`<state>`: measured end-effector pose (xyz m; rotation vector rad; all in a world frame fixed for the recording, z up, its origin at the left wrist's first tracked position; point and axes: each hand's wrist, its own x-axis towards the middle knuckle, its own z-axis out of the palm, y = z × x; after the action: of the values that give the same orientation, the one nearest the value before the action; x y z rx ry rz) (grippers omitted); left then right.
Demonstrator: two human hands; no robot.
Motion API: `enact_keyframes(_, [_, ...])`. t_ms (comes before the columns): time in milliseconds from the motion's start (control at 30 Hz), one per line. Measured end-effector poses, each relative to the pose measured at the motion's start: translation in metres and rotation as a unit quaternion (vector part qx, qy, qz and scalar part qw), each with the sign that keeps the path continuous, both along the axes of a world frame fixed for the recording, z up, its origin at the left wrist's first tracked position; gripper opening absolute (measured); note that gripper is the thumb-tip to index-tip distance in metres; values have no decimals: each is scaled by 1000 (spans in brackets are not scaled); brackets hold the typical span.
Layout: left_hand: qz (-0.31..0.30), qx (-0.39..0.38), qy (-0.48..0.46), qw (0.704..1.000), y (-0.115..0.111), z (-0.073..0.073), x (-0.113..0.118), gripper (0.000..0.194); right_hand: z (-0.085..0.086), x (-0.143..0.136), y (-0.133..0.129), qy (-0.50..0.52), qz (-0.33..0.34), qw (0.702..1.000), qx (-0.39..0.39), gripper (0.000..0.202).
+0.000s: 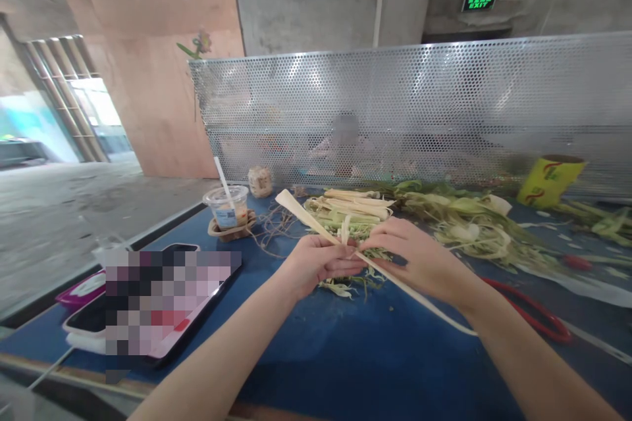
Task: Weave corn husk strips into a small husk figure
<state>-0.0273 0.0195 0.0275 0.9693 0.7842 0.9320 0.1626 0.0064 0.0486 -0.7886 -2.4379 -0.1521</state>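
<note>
A long, pale husk strip (307,217) runs slantwise through both hands, wide and flat at its upper left end, its thin tail (419,299) hanging below my right wrist. My left hand (326,262) is closed, pinching the strip between thumb and fingers. Close beside it, my right hand (407,251) is also closed, its fingertips meeting on the strip; a short pale piece sticks up between the hands. Just behind them lies a bundle of pale and green stalks (353,204). Leafy scraps (340,287) show beneath the hands, which partly hide them.
On the blue table (316,355) stand a lidded cup (227,207) with a straw and a tablet (162,302) at left. Tangled twine (276,227), loose husks (469,237), a yellow roll (552,181) and red-handled scissors (538,319) lie around. A perforated metal screen (306,118) rises behind.
</note>
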Motion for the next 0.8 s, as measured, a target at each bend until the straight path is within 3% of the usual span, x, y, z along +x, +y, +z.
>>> enact_keyframes(167, [-25, 13, 0, 1000, 0, -2, 1, 14, -5, 0, 3, 76, 52, 996, -15, 14])
enact_keyframes(233, [-40, 21, 7, 999, -1, -2, 2, 15, -7, -5, 3, 125, 44, 990, -51, 14])
enact_keyframes(433, [-79, 65, 62, 993, -9, 0, 4, 18, -11, -21, 0, 204, -123, 947, -215, 20])
enact_keyframes(600, [-133, 100, 88, 982, -12, 2, 4, 14, -11, -20, 0, 203, -178, 928, -257, 30])
enact_keyframes(700, [-154, 104, 87, 979, -12, 3, 4, 12, -11, -18, 1, 192, -158, 915, -318, 35])
enact_keyframes(800, [-158, 97, 84, 979, -12, 3, 5, 11, -13, -21, 3, 222, -91, 898, -370, 34])
